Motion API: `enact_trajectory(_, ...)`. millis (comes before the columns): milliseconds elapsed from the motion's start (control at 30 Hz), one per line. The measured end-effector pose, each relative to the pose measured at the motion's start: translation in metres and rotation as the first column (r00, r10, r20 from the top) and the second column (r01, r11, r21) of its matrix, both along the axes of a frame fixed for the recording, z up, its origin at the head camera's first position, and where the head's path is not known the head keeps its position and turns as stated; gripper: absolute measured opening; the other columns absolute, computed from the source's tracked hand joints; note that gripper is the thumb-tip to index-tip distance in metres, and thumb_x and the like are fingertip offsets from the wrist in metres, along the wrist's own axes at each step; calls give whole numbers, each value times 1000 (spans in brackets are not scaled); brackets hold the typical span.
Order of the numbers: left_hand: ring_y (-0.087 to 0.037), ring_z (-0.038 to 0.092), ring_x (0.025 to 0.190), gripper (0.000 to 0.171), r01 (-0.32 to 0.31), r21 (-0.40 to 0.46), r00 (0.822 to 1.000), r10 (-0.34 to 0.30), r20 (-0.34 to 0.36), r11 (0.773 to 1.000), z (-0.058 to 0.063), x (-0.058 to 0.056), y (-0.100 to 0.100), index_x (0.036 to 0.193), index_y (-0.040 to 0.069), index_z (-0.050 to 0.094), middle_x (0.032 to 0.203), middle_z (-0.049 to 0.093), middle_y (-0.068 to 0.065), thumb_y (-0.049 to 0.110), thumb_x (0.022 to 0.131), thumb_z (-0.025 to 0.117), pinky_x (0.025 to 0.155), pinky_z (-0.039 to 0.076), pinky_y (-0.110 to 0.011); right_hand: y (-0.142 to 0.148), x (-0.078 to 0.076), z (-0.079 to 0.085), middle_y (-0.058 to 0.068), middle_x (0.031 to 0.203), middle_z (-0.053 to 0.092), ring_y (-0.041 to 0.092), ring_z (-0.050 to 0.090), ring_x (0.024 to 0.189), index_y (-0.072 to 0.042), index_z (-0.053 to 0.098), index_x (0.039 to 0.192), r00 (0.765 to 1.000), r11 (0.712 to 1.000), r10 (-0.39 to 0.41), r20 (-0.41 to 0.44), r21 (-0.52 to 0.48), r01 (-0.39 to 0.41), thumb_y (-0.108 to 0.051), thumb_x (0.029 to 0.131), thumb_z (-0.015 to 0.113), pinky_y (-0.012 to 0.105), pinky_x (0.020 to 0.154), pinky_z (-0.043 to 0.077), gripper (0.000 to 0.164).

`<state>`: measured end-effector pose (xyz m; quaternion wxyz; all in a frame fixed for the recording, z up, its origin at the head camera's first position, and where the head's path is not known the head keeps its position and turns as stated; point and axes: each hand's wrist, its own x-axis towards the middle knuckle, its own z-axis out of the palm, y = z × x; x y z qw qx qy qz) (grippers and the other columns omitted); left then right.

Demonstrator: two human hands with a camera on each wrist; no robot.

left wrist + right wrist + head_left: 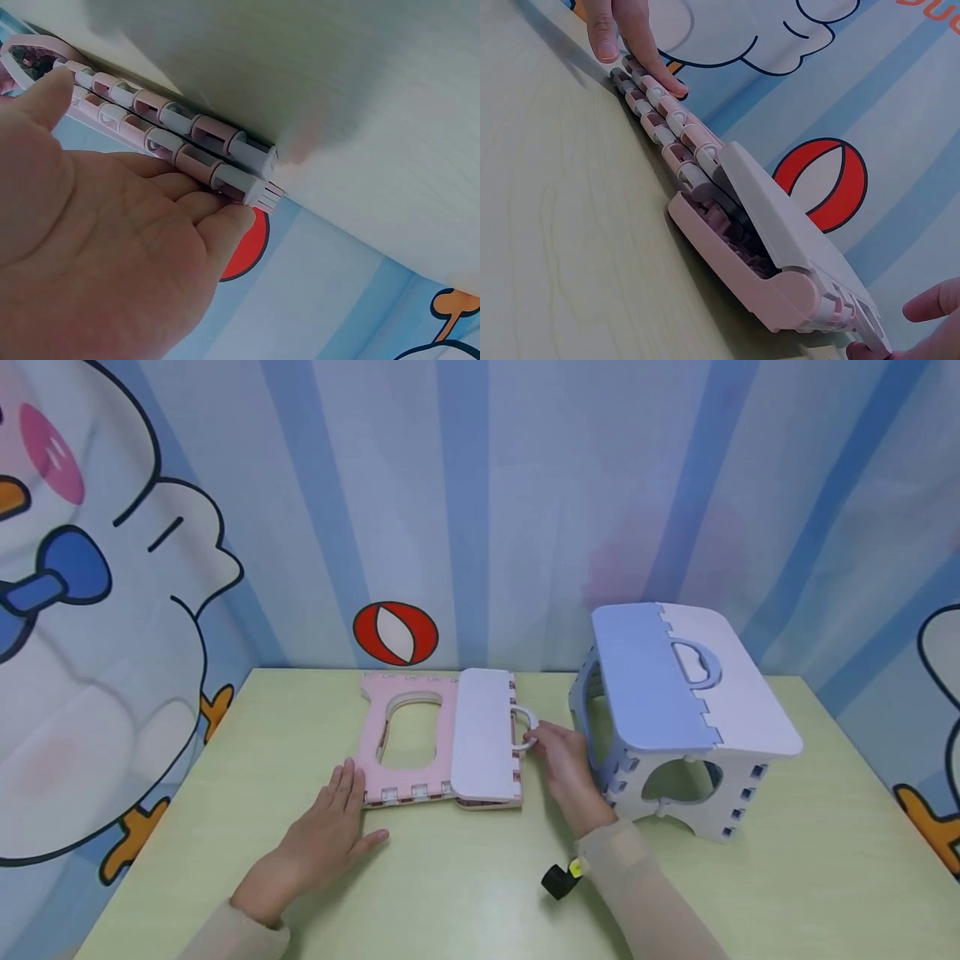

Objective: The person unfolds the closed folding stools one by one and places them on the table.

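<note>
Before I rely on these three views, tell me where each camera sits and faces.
Head: on the person's head, facing forward and down at the folded stool, blue-and-white stool and table; left hand, right hand and both sleeves show.
Left wrist: on that wrist, looking past the palm along the folded stool's hinged edge, backdrop beyond; left palm and fingers show.
Right wrist: on that wrist, looking along the folded stool toward the left hand's fingers; right fingers show lower right.
Shared: head and right wrist both show the printed red-and-white ball.

Pink stool (447, 735), blue stool (651, 681) on table (450, 885).
</note>
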<state>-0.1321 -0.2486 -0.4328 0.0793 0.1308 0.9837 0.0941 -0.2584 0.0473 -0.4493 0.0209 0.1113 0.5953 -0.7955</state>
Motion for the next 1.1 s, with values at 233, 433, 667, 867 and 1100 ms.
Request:
enact_trajectory(233, -49, 10, 146, 86, 6, 6, 1000, -6, -16, 1000, 0, 2, -1, 148, -20, 20, 157, 11, -37, 42, 101, 56, 116, 20, -58, -1, 2, 0, 35, 136, 48, 14, 65, 87, 21, 49, 131, 1000, 998, 5, 15, -67, -4, 14, 90, 53, 31, 96, 52, 42)
enact_trajectory(433, -47, 13, 147, 86, 23, 6, 997, -23, -70, 1000, -6, 2, -2, 149, -19, 21, 158, 13, -35, 44, 101, 56, 117, 21, -56, 1, 2, 0, 36, 130, 50, 12, 66, 83, 23, 46, 131, 1000, 992, -2, 22, -124, 5, 13, 93, 50, 32, 96, 52, 39)
enact_trajectory(667, -45, 12, 147, 87, 28, 6, 996, -27, -79, 1000, -10, 0, -4, 150, -17, 21, 159, 13, -32, 47, 101, 54, 117, 20, -55, 3, 1, 3, 32, 121, 58, 16, 68, 85, 23, 49, 129, 998, 989, -16, 59, -146, 25, 10, 94, 51, 33, 97, 52, 38)
enact_trajectory(867, -45, 12, 147, 87, 36, 17, 995, -35, -92, 999, -12, -1, -5, 150, -17, 19, 159, 12, -32, 46, 101, 54, 117, 20, -55, -1, 5, 9, 26, 116, 60, 14, 66, 83, 23, 47, 131, 999, 981, -42, 29, -190, 47, 14, 92, 50, 30, 94, 53, 41)
enact_trajectory(1100, -45, 11, 148, 88, 29, 42, 996, -26, -90, 999, -12, -4, -7, 150, -16, 18, 160, 11, -31, 46, 101, 54, 118, 19, -54, -5, 9, 20, 37, 144, 40, 10, 62, 87, 20, 39, 138, 999, 963, -51, -13, -265, 45, 16, 92, 46, 27, 101, 47, 47)
